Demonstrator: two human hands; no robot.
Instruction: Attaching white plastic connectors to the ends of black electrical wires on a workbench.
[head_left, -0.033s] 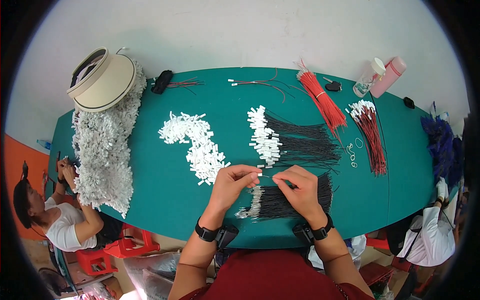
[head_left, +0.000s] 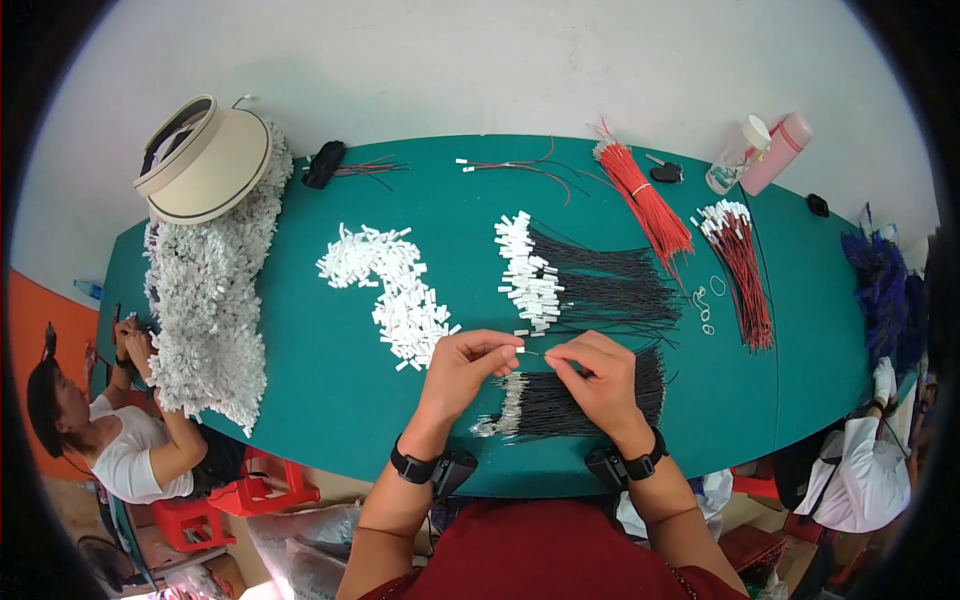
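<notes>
Bright, even light covers the flat green tabletop (head_left: 300, 400) and plain whitish wall (head_left: 420, 60), while fisheye distortion bows edges toward black corners.

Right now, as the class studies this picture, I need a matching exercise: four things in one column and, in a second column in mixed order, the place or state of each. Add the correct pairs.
Column one
1. Left hand
2. Sun visor
3. Pink bottle
4. Loose white pieces

Column two
A. Beside a white-lidded bottle
B. In a curved heap on the green table
C. Pinching a small white connector
D. On a bushy white pile

Right pairs: 1-C, 2-D, 3-A, 4-B
</notes>
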